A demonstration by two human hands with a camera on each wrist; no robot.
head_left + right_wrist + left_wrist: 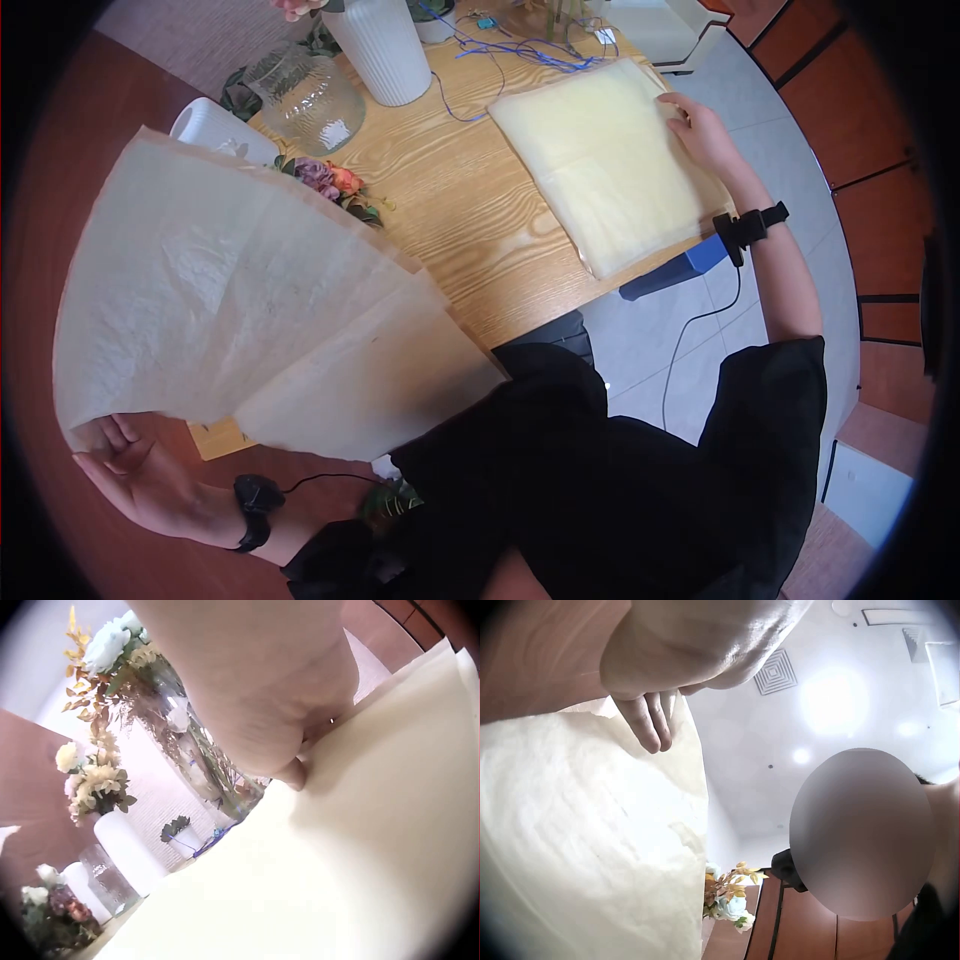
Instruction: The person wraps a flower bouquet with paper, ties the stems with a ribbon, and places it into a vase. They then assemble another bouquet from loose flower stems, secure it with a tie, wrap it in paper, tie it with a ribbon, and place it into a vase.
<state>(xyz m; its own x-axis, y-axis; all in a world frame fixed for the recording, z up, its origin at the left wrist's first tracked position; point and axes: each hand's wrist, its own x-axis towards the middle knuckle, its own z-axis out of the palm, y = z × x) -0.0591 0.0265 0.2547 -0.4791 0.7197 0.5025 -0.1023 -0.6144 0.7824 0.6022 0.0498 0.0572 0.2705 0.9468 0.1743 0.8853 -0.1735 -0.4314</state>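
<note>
A large translucent paper sheet (pixel 250 280) hangs raised at the left, reaching from the left hand to the dark clothing. The left hand (pixel 155 485) grips its lower left edge; in the left wrist view, two fingers (pixel 654 727) lie against the sheet (pixel 592 825). A pale yellow stack of sheets (pixel 610 160) lies flat on the table. On its far right edge rests the right hand (pixel 710 140), fingers loosely bent. The right wrist view has that hand (pixel 277 712) touching the stack (pixel 315 847), with most fingers hidden.
The wooden table (pixel 450 200) carries a white ribbed vase (pixel 380 50), a glass vase (pixel 310 100), a white vase on its side (pixel 220 130), artificial flowers (pixel 330 180) and blue cord (pixel 540 50). A blue box (pixel 675 272) stands below the table's edge.
</note>
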